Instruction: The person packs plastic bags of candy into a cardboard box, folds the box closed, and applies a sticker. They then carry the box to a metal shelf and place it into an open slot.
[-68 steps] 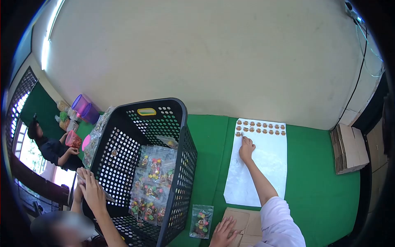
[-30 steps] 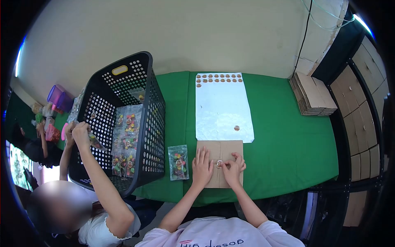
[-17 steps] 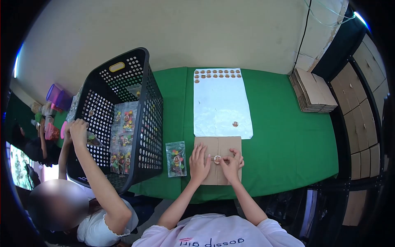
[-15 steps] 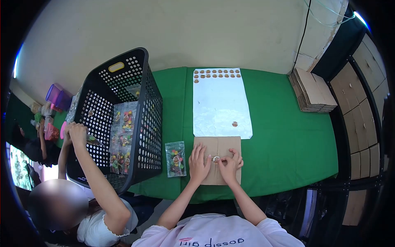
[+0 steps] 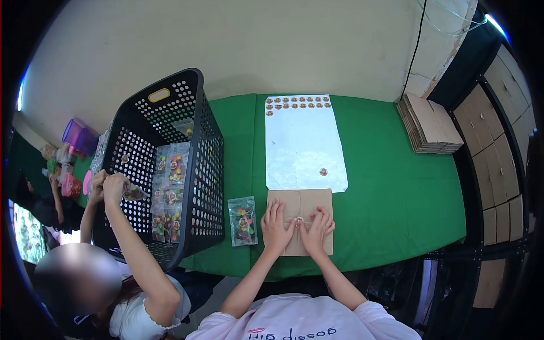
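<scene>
A flat cardboard piece [image 5: 291, 246] lies on the green cloth close to me. A small round sticker [image 5: 298, 221] is at its middle, partly covered by my thumbs. My left hand [image 5: 276, 229] rests on the left half of the cardboard, fingers spread, thumb at the sticker's left side. On the right half lies my right hand [image 5: 317, 231], its fingers apart and slightly bent, its thumb at the sticker's right side. Beyond the cardboard is a white sheet [image 5: 303, 141] with rows of round stickers at the top and a single sticker [image 5: 323, 171] near its lower right.
A clear bag of colourful sweets [image 5: 243, 221] lies left of the cardboard. Farther left, a black basket [image 5: 208, 170] holds several such bags; a co-worker's hands [image 5: 107, 186] hold a bag over it. Folded cardboard [image 5: 432, 124] is stacked at the right.
My right thumb and fingers have moved from pinching the sticker's edge to lying flatter, with both thumbs now at the sticker. The co-worker's hands have shifted slightly with the bag.
</scene>
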Tool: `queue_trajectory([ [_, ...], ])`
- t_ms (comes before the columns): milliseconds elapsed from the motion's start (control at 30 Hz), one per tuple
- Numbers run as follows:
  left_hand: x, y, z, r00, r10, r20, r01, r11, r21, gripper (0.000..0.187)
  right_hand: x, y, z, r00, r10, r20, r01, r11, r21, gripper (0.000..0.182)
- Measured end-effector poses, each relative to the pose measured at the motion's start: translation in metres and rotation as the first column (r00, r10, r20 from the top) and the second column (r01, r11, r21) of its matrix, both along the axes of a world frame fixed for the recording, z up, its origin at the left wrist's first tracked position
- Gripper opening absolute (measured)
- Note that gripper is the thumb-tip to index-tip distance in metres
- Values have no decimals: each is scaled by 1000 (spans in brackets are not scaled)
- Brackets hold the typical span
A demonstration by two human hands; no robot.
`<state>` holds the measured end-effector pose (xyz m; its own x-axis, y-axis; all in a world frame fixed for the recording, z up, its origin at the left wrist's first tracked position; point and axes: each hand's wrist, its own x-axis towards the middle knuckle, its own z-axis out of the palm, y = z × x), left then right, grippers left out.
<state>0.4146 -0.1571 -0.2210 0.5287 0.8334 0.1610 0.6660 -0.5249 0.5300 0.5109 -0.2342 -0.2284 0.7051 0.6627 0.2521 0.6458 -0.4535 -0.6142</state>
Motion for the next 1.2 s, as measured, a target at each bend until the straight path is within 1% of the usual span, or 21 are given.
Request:
queue_trajectory([
  [33, 1, 0, 0, 1000, 8, 1, -8, 1000, -9, 58, 1, 0, 1, 1000, 3, -6, -3, 1000, 17, 38],
  [133, 2, 0, -1, 1000, 26, 7, -26, 999, -27, 58, 2, 2, -4, 999, -18, -30, 18, 1000, -4, 36],
  [200, 2, 1, -2, 1000, 29, 11, -29, 999, -19, 59, 0, 3, -2, 1000, -26, -13, 26, 1000, -15, 35],
  [433, -4, 2, 3, 998, -38, 41, 38, 999, 4, 67, -1, 2, -1, 999, -23, 38, 23, 1000, -5, 34],
  [600, -3, 3, -4, 998, -33, 51, 32, 999, 5, 70, -2, 5, 3, 998, -45, 37, 46, 998, -31, 40],
  [733, -3, 3, 2, 998, -40, 40, 40, 999, 3, 68, -4, 10, 2, 995, -92, 24, 93, 994, -52, 46],
  [933, -2, 2, -4, 999, -21, 46, 20, 1000, 22, 60, -5, 9, 5, 996, -83, 13, 84, 994, -77, 43],
  [1000, -1, 1, -4, 999, -13, 47, 12, 1000, 13, 59, -4, 9, 0, 996, -81, 39, 84, 994, -75, 41],
  [1133, -1, 0, -5, 1000, 2, 25, -2, 1000, -1, 59, -5, 9, 2, 997, -66, 31, 69, 993, -92, 39],
  [1200, -1, 1, -5, 999, 1, 34, -1, 1000, -2, 58, -5, 9, -2, 997, -60, 42, 64, 993, -97, 41],
])
